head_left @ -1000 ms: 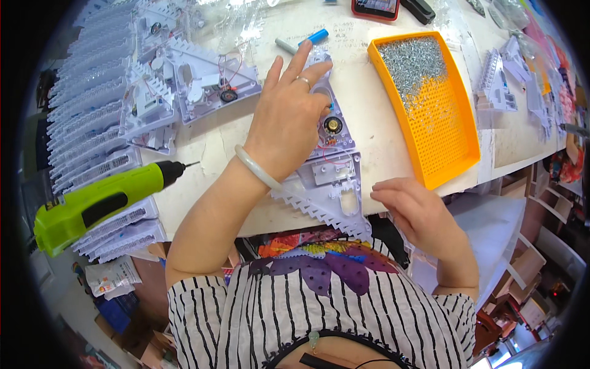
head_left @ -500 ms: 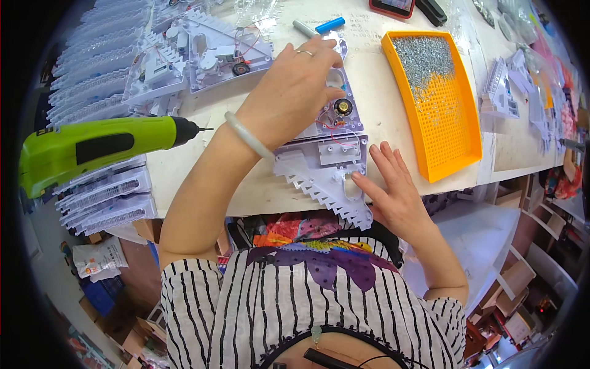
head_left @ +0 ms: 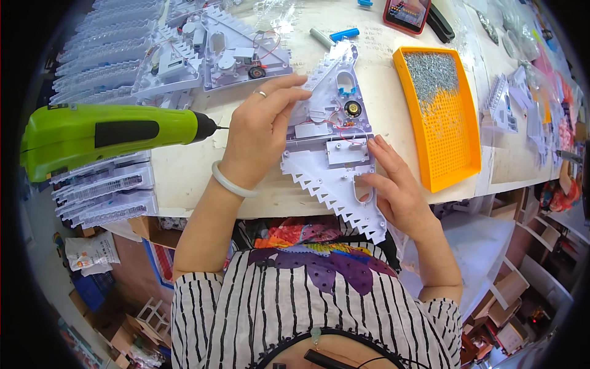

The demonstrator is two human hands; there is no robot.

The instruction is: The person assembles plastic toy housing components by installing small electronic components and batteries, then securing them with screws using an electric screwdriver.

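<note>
A white plastic toy shell (head_left: 335, 157) with a saw-toothed edge lies open on the table, showing a small round speaker (head_left: 352, 109), thin wires and a grey board. My left hand (head_left: 261, 129), with a ring and a pale bangle on the wrist, presses flat on the shell's upper left part. My right hand (head_left: 393, 184) grips the shell's lower right end, which hangs over the table's front edge.
A green electric screwdriver (head_left: 104, 132) hangs at the left, its bit pointing at my left hand. An orange tray (head_left: 458, 166) of small screws sits to the right. More white shells (head_left: 215, 49) and stacked parts (head_left: 101, 184) lie at the left. A phone (head_left: 405, 12) lies at the back.
The view has shifted so the screwdriver sits higher and nearer. My right hand rose from below the table edge onto the shell's lower end. My left hand stayed on the shell.
</note>
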